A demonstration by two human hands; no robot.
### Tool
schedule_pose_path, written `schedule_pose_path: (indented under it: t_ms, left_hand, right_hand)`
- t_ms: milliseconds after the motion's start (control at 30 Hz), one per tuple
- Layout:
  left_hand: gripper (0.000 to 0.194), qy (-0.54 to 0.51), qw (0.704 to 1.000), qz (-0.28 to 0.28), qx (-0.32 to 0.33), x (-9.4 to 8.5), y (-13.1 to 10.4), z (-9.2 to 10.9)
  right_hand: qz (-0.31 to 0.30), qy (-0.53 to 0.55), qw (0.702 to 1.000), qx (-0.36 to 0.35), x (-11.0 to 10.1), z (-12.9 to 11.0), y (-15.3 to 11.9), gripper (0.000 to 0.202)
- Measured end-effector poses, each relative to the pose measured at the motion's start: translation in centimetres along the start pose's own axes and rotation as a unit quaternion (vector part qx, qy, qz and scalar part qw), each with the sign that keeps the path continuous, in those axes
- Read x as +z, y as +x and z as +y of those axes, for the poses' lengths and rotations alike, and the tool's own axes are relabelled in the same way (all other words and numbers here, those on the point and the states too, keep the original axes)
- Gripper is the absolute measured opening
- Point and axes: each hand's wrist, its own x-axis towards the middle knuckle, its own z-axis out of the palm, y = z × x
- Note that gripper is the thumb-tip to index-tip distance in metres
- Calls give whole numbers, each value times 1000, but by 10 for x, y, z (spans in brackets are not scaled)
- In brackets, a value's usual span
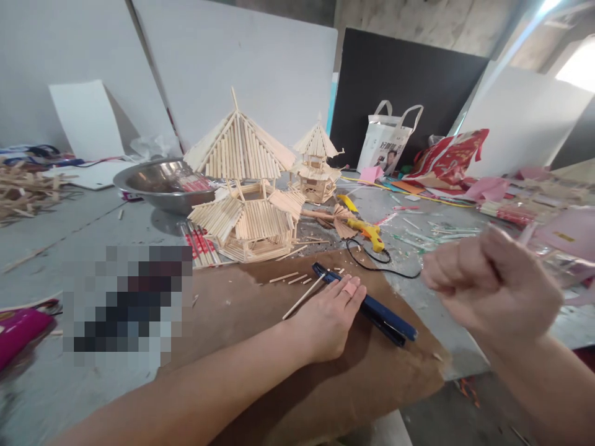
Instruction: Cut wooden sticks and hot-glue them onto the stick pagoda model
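Observation:
My left hand (pixel 332 316) lies over a long blue stapler-like tool (pixel 388 319), its fingers wrapped across the near-middle part. A thin wooden stick (pixel 302 298) reaches under or into the tool's far end; I cannot tell which. Raised on the right, my right hand (pixel 493 285) is closed in a fist, slightly blurred, with nothing visible in it. Several short cut stick pieces (pixel 297 279) lie on the brown board (pixel 223 310) beside the tool. Behind them stands a stick-built pavilion model (pixel 242 223) with a conical roof.
A metal basin (pixel 134 183) is at the left of the pavilion. A yellow glue gun (pixel 372 234) with a black cable lies beyond the tool. A smaller pagoda model (pixel 318 164), a white bag (pixel 385 142) and scattered scraps stand further back. A pixelated patch hides something at left.

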Motion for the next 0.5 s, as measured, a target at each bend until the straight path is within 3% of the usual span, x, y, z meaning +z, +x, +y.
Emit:
schedule_pose_path:
  t_ms: [67, 133, 200, 267, 367, 500]
  left_hand:
    - [56, 6, 1000, 0, -2, 1, 1, 0]
    - [56, 13, 1000, 0, -2, 3, 1, 1]
    - [56, 16, 1000, 0, -3, 5, 2, 1]
    - [56, 15, 1000, 0, -4, 6, 2, 1]
    - [58, 13, 1000, -4, -4, 6, 2, 1]
    - [59, 19, 1000, -21, 3, 7, 1, 1]
  right_hand:
    - [-32, 99, 991, 81, 9, 19, -7, 46]
    - [-43, 110, 979, 164, 14, 39, -12, 48]
    - [-44, 124, 972, 196, 13, 45, -12, 49]
    - [-57, 139, 969, 197, 9, 37, -7, 47]
    - [-38, 173, 975, 133, 5, 24, -3, 45]
    - [-45, 117, 969, 212, 8, 55, -14, 47]
